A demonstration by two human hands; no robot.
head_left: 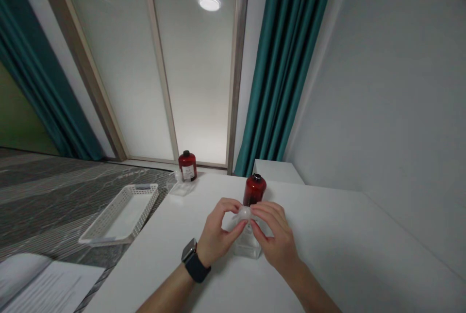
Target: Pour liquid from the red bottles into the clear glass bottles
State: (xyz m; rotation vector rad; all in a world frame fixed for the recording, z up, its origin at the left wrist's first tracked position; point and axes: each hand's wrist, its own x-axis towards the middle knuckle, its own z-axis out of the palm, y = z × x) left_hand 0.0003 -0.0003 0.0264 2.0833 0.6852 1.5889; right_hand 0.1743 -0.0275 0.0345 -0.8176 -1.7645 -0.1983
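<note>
My left hand (223, 230), with a black watch on its wrist, pinches the left side of a small, rounded, whitish translucent piece (244, 213). On the other side, my right hand (274, 233) closes its thumb and fingers on the same piece. Its exact kind does not show. Just below it, a clear plastic container (247, 249) stands on the white table (320, 259), partly covered by the fingers. Right behind my hands is a dark red bottle (255, 189) with a dark neck, its lower part hidden by the fingers.
A second red bottle (188, 166) with a black cap and white label stands at the table's far left corner. Beside it lies a clear tray (179, 188). Beyond the left edge are a white basket (105, 233) and an open booklet (54, 288).
</note>
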